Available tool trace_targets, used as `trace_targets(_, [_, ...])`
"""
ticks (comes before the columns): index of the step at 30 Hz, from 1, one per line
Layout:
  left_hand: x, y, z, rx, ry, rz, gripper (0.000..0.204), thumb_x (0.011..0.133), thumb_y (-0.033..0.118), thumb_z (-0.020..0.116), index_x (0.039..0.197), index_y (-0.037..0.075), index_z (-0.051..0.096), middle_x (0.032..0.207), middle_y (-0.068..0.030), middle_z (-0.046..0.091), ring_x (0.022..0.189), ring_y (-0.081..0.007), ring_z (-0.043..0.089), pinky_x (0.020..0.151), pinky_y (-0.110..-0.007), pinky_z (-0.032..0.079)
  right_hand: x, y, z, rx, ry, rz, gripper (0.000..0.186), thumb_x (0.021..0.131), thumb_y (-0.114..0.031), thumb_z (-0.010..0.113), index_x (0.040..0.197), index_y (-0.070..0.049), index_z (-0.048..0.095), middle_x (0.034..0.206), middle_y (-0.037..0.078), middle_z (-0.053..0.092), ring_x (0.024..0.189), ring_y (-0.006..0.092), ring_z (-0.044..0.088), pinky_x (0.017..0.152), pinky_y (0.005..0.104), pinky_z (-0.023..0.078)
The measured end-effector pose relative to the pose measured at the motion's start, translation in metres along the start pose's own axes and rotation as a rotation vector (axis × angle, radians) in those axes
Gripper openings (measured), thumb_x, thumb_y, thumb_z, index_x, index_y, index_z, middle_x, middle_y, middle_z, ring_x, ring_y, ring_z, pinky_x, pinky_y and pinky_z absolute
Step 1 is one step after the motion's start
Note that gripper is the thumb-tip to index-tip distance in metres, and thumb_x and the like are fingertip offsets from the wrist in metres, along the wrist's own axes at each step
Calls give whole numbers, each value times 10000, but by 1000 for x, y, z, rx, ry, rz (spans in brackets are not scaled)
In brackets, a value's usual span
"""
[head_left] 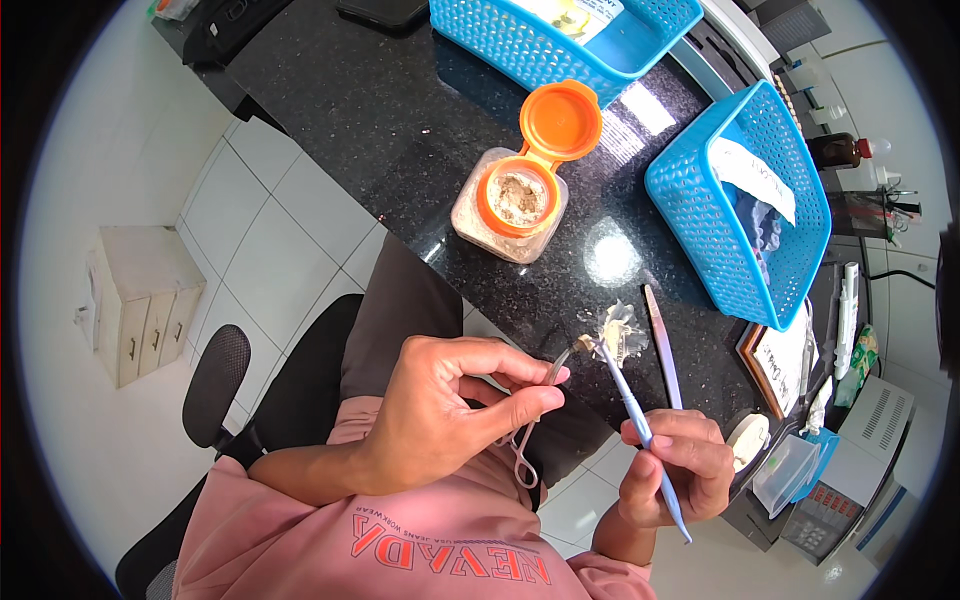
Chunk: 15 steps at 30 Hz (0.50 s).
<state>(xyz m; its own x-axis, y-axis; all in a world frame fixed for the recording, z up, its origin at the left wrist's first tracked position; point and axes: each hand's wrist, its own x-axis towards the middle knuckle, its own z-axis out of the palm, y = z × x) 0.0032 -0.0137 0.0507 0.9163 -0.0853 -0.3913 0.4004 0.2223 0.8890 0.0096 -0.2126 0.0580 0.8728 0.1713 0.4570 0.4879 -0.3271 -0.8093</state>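
Note:
My left hand [450, 405] grips a metal clamp with ring handles [524, 462]; a small tan-brown piece [582, 343] is at its tip, too small to make out clearly. In my right hand [680, 470] is a slim light-blue tool [631, 405], its upper end at that piece. Just behind them a crumpled clear wrapper smeared with pale material [620, 330] lies on the black speckled counter [340, 110]. Metal tweezers [661, 335] lie beside the wrapper. A square jar [473, 225] with its orange lid [560, 120] flipped up holds beige powder.
Two blue baskets [690, 210] with packets stand at the back and right. Farther right are bottles [838, 152], a white marker [846, 320], papers, a clear container and a grey machine [870, 430]. A black chair [215, 390] and a small white cabinet [148, 300] are at left.

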Motion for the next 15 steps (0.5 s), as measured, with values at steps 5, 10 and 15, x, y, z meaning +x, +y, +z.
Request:
trace_targets(5, [0, 2, 0, -46, -5, -46, 139, 802, -36, 672, 930, -87, 654, 881, -161, 670, 776, -143, 655, 657, -236, 559, 0, 0, -2, 36, -10, -9, 211, 740, -69, 730, 840, -12, 553, 718, 137, 637, 617, 217, 659, 541, 279, 532])
trace_targets(10, [2, 2, -4, -247, -99, -181, 187, 845, 8, 641, 984, -115, 621, 832, -168, 665, 745, -153, 659, 664, -255, 567, -1, 0, 1, 0, 52, 1, 196, 759, -80, 718, 828, -8, 550, 715, 146, 638, 628, 216, 661, 542, 284, 531])
trace_targets(15, [2, 3, -4, -253, -97, -187, 197, 850, 24, 640, 991, -113, 620, 821, -164, 666, 736, -152, 658, 657, -254, 568, -1, 2, 2, -4, 33, -11, 200, 741, -61, 725, 821, 0, 553, 723, 165, 642, 635, 220, 663, 539, 284, 533])
